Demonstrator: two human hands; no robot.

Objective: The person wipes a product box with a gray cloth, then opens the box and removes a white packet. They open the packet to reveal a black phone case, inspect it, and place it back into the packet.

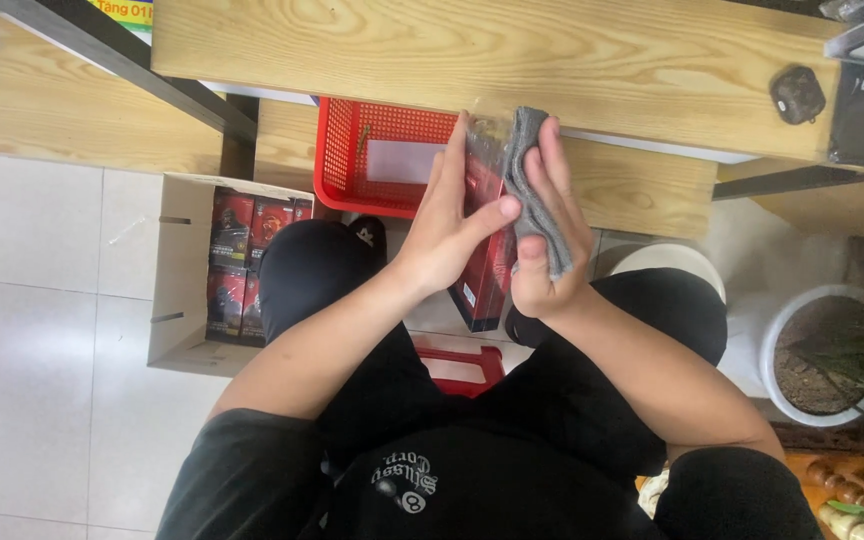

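Note:
I sit on a red stool (464,368) with a red and black boxed product (487,270) held upright between my knees. My left hand (449,228) grips its left face, thumb pointing right across the front. My right hand (544,215) presses a grey cloth (532,180) against the box's right side and top edge. Clear plastic wrap shows at the top of the box, under my fingertips.
A red plastic basket (337,160) rests on the lower wooden shelf behind the box. An open cardboard carton (182,290) with several similar red boxes stands on the tiled floor at left. White plant pots (767,345) stand at right. A wooden shelf (472,50) spans the top.

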